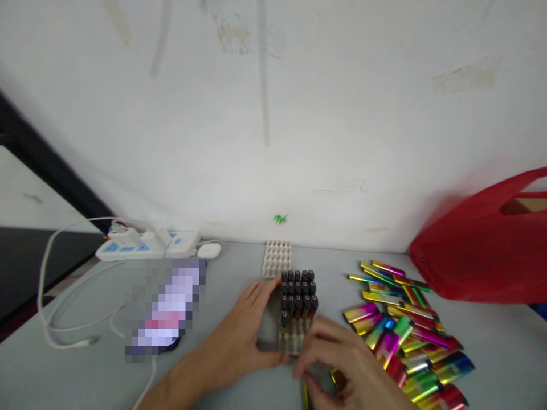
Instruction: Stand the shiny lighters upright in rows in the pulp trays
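A pale tray (293, 341) with rows of round pockets stands in the middle of the table. Black-topped tubes (298, 287) fill its far rows, and one more stands at the left of the following row. Around the tray's left side, my left hand (239, 330) grips it, fingers at the back and thumb at the near edge. My right hand (337, 359) is curled beside the tray's near right corner. Its fingers are bent around a thin yellow-gold piece (305, 394), partly hidden below them.
Shiny coloured sleeves (410, 336) lie piled at the right, near a red bag (482, 245). Behind the tray is an empty pocketed tray (277, 258). A phone (171, 307), white cables (45, 285), a power strip (183, 244) and a white case (209, 250) are at the left.
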A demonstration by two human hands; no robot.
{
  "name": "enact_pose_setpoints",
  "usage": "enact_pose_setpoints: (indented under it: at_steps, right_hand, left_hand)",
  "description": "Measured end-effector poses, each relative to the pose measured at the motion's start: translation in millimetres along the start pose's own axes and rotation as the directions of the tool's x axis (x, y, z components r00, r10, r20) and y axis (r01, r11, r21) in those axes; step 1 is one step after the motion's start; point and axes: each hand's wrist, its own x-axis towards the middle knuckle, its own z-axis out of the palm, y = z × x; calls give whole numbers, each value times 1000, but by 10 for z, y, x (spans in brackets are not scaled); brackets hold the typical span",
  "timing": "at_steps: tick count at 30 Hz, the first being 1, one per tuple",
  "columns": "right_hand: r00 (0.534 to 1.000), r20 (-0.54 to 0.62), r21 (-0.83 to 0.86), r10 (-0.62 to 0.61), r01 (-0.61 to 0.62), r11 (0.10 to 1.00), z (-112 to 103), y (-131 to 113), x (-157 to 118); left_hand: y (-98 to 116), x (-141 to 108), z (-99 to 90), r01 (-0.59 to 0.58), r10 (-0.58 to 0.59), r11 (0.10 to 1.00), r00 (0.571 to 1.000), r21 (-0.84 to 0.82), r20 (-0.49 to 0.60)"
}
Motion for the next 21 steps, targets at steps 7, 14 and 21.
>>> enact_pose_setpoints:
  at_steps: [7, 14, 21]
  right_hand:
    - [969, 212, -182, 127, -89, 979, 131, 272, -244]
    - [976, 205, -297, 70, -6, 955, 324, 357, -252]
    - [981, 178, -319, -78, 132, 939, 500, 359, -189]
  left_hand:
    - [-43, -21, 16, -8, 8, 1000, 1000, 15, 5]
    - [-49, -17, 8, -11, 11, 1000, 1000, 15, 16]
    - [-15, -6, 3, -7, 7, 1000, 1000, -7, -24]
